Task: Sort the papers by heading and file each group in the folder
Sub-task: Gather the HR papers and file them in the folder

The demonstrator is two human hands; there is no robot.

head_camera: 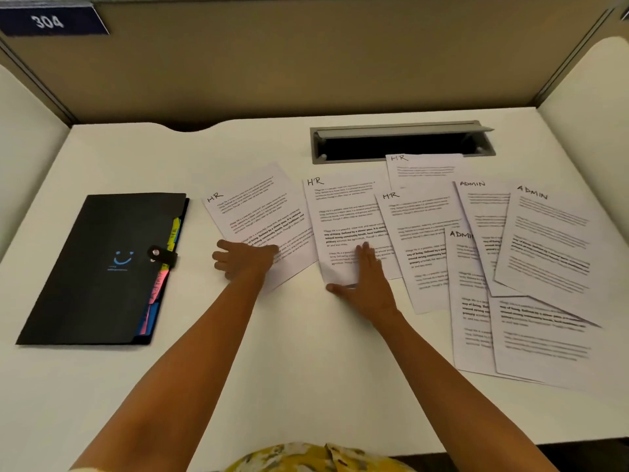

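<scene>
The left hand (243,258) lies on the near edge of the leftmost sheet (258,212), fingers curled loosely with the knuckles up; its grip is not closed around the paper, it only presses on it. The right hand (366,279) lies flat and spread on the near part of the next sheet (340,212), palm down, thumb stretched left along the sheet's near corner, holding nothing. Both sheets carry a handwritten "HR" at the top left above blocks of printed text too small to read.

To the right, a third "HR" sheet (418,233) overlaps the second one's right edge, and a fourth "HR" sheet (425,168) lies farther back, its far edge touching the open metal slot (401,143) set in the tabletop (289,369). Farther right, sheets headed "ADMIN" overlap in a loose pile: one far (483,206), one at the right (551,243), one nearer (468,301) whose heading is cut off at "ADMI", and a near sheet (544,338) whose heading is hidden.

At the left, well apart from the papers, a black folder (102,267) lies closed with a snap strap, a blue smiley printed on its cover and yellow, pink and blue tabs showing along its right edge. On the far left partition a blue plate (51,20) reads "304".
</scene>
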